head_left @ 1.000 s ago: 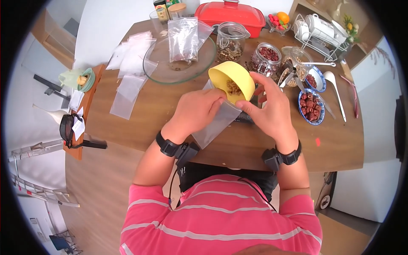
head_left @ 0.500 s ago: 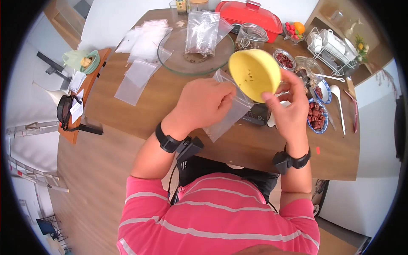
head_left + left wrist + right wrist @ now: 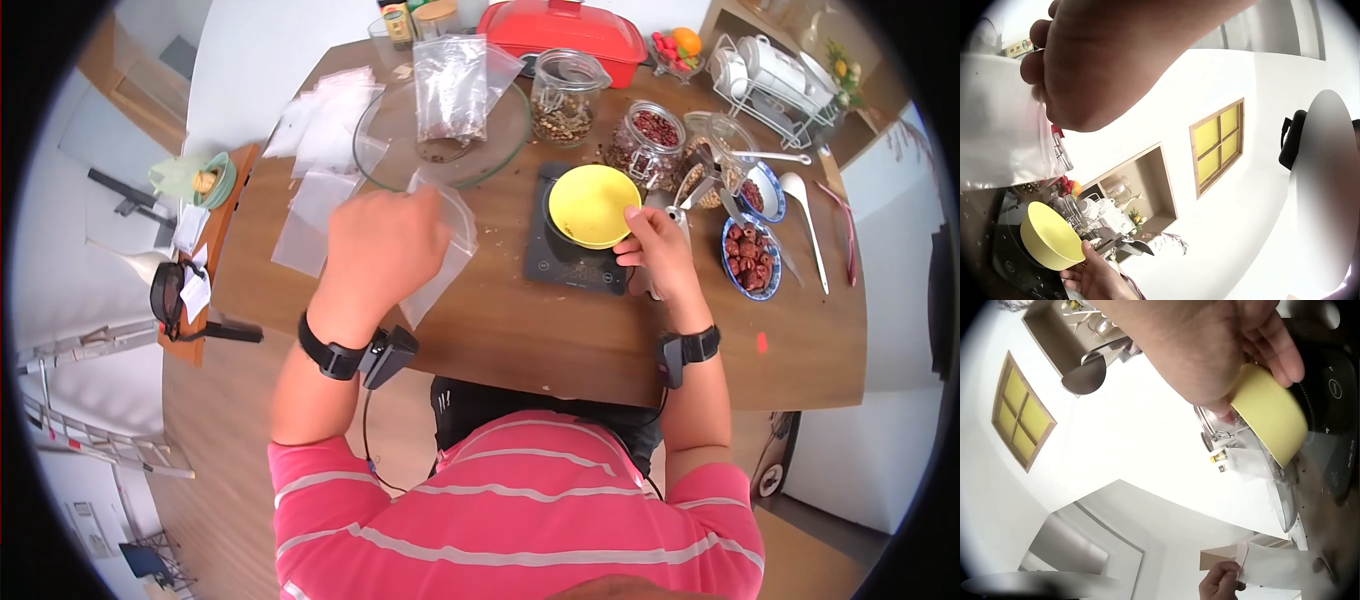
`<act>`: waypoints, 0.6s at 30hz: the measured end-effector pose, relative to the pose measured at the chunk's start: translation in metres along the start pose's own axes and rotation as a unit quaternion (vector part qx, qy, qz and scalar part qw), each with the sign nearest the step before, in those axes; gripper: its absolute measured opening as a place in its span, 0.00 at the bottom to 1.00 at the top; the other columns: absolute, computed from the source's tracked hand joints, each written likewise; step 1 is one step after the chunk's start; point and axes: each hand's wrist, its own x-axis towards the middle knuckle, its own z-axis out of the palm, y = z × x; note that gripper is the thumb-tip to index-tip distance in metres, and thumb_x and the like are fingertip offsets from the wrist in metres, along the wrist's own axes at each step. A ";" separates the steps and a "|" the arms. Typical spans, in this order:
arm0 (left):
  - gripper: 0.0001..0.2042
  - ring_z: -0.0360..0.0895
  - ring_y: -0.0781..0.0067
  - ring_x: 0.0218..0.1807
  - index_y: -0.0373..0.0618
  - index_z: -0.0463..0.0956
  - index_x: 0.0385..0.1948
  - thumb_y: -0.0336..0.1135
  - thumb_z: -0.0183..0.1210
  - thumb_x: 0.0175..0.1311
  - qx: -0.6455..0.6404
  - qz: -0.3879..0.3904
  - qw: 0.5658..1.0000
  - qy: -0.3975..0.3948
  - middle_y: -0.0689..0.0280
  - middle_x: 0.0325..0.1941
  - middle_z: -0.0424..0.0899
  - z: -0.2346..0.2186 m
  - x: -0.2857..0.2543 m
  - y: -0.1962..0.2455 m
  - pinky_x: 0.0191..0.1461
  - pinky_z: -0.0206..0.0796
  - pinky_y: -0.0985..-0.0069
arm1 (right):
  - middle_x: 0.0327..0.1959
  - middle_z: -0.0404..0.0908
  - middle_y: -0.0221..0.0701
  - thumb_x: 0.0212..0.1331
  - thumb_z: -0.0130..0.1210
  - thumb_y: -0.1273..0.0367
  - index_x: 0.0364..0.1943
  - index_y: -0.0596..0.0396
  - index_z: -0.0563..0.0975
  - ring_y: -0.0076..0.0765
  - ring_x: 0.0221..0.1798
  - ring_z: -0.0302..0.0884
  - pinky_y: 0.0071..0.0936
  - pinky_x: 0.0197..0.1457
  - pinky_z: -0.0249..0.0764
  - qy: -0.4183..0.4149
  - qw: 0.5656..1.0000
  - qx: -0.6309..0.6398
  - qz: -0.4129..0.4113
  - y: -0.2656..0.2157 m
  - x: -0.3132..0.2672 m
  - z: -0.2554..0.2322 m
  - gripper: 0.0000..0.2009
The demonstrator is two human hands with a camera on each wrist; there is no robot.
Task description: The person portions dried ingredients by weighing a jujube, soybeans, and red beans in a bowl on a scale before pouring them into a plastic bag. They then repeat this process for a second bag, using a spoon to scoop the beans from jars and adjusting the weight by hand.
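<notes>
My left hand (image 3: pixel 385 245) grips the top of a clear zip bag (image 3: pixel 440 265), which hangs to the right of the fist. In the left wrist view the bag (image 3: pixel 1004 125) spreads out beside the fingertips. Its lower contents are mostly hidden. A yellow bowl (image 3: pixel 595 200) sits on a black kitchen scale (image 3: pixel 575 275), with a few small specks inside it. My right hand (image 3: pixel 662 258) holds the bowl at its right rim, the thumb on the edge and the fingers against the outer wall, as the right wrist view shows.
A glass plate (image 3: pixel 370 150) carries a filled zip bag (image 3: pixel 452 90); flat bags (image 3: pixel 310 205) lie to its left. Behind the scale stand glass jars (image 3: pixel 565 100). At right are a bowl of red dried fruit (image 3: pixel 750 262), a white spoon (image 3: pixel 805 225) and a dish rack (image 3: pixel 775 95).
The yellow bowl has gone from tilted over the bag's mouth to upright on the scale, and its small pieces have left it. My left hand has moved left with the bag.
</notes>
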 end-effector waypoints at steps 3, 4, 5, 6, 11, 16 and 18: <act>0.06 0.83 0.48 0.31 0.46 0.79 0.32 0.36 0.58 0.65 0.036 -0.054 0.998 -0.008 0.56 0.24 0.84 0.025 0.008 -0.005 0.34 0.72 0.52 | 0.43 0.84 0.33 0.73 0.62 0.55 0.58 0.69 0.75 0.24 0.38 0.84 0.21 0.40 0.84 0.011 1.000 0.022 -0.007 0.002 -0.002 0.000 0.26; 0.06 0.84 0.48 0.31 0.47 0.81 0.36 0.37 0.57 0.66 0.058 -0.096 0.994 -0.017 0.56 0.26 0.85 0.032 0.012 -0.008 0.34 0.73 0.52 | 0.43 0.84 0.34 0.73 0.62 0.56 0.57 0.69 0.76 0.25 0.39 0.85 0.22 0.41 0.85 0.016 1.000 0.021 -0.012 0.002 -0.004 0.000 0.25; 0.06 0.84 0.48 0.31 0.47 0.81 0.36 0.37 0.57 0.66 0.057 -0.084 0.995 -0.015 0.56 0.26 0.85 0.036 0.015 -0.010 0.34 0.73 0.52 | 0.45 0.84 0.35 0.72 0.62 0.58 0.56 0.69 0.76 0.26 0.41 0.86 0.23 0.41 0.85 0.017 0.999 0.031 -0.018 0.003 -0.005 -0.001 0.24; 0.07 0.85 0.49 0.32 0.49 0.81 0.40 0.37 0.57 0.68 0.060 -0.120 0.991 0.001 0.57 0.26 0.86 0.037 0.017 -0.010 0.34 0.73 0.53 | 0.45 0.84 0.35 0.72 0.62 0.58 0.56 0.69 0.76 0.26 0.41 0.86 0.23 0.41 0.85 0.028 0.999 0.037 -0.018 0.007 -0.004 -0.002 0.24; 0.09 0.84 0.50 0.31 0.53 0.82 0.47 0.38 0.59 0.69 -0.070 -0.140 0.988 0.013 0.60 0.26 0.86 0.042 0.023 0.045 0.35 0.73 0.54 | 0.40 0.85 0.32 0.71 0.63 0.61 0.51 0.64 0.80 0.24 0.37 0.84 0.24 0.39 0.82 0.057 0.997 0.004 -0.046 0.012 -0.004 -0.007 0.17; 0.07 0.83 0.53 0.29 0.51 0.84 0.41 0.32 0.63 0.61 -0.279 0.097 0.950 0.100 0.61 0.26 0.85 0.089 0.026 0.114 0.33 0.73 0.57 | 0.25 0.81 0.28 0.65 0.63 0.68 0.34 0.58 0.82 0.23 0.28 0.77 0.27 0.34 0.74 0.184 0.960 -0.129 -0.167 0.013 -0.007 -0.015 0.07; 0.07 0.83 0.54 0.28 0.50 0.84 0.38 0.30 0.64 0.59 -0.319 0.145 0.926 0.136 0.62 0.26 0.85 0.104 0.027 0.134 0.32 0.73 0.58 | 0.23 0.79 0.26 0.65 0.63 0.69 0.29 0.57 0.80 0.21 0.27 0.74 0.26 0.33 0.72 0.201 0.956 -0.123 -0.176 0.010 -0.013 -0.025 0.08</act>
